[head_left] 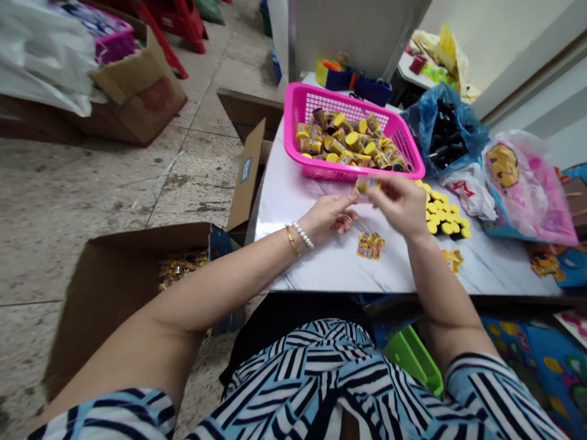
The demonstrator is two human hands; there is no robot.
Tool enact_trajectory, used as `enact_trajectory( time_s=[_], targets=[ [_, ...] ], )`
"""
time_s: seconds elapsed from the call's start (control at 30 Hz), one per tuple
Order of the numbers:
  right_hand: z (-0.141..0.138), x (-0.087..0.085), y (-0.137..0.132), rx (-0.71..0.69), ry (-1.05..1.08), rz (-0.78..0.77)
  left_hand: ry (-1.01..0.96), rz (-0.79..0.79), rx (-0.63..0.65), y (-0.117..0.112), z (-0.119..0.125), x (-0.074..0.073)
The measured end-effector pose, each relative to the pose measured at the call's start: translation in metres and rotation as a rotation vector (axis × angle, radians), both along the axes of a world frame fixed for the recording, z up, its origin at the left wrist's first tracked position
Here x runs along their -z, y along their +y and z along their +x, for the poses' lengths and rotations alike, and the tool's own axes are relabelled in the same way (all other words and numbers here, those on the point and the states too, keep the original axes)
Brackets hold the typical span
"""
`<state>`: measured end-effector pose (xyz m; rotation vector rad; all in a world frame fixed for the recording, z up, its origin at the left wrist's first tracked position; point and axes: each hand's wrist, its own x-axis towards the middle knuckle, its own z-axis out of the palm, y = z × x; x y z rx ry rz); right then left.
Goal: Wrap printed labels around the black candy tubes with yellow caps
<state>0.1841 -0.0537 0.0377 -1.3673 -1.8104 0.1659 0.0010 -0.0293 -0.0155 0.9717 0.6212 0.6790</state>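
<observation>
This seems a workshop (matching pieces (352, 140) heaped in a basket (321, 167)).

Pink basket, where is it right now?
In the head view, the pink basket stands on the white table, just beyond the right hand, left of the blue plastic bag.

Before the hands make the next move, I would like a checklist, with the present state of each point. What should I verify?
1. Right hand holds the small yellow item: ok.
2. Left hand touches this item: cannot tell; its thumb is close, but the view is blurred.
3. Item's print is readable: not ok, too blurred.
4. Pink basket stands on the table: ok.
5. Colourful printed pieces are near the hands: ok.
6. Yellow-topped pieces are grouped together: ok.
</observation>
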Motion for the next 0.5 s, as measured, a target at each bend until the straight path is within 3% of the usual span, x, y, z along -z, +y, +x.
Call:
enact_trajectory(
  time_s=[0.1, 0.17, 0.23, 0.3, 0.4, 0.5],
  targets=[
    [0.021, -0.027, 0.049, 0.032, -0.049, 0.131, 0.236, 0.446, -0.12, -0.007, 0.005, 0.007],
    [0.039, -0.036, 0.052, 0.026, -0.133, 0.139, 0.368, 0.834, -0.131, -0.014, 0.01, 0.014],
    [0.057, -0.035, 0.026, 0.112, -0.2, 0.162, 0.463, 1.117, -0.092, -0.021, 0.017, 0.021],
    [0.077, -0.023, -0.018, 0.312, -0.235, 0.218, 0.545, 1.258, -0.02, -0.026, 0.024, 0.028],
    [0.106, 0.01, -0.08, 0.615, -0.294, 0.238, 0.628, 1.338, 0.075, -0.03, 0.033, 0.035],
    [0.116, 0.043, -0.113, 0.705, -0.324, 0.151, 0.652, 1.388, 0.078, -0.031, 0.038, 0.038]
  ],
)
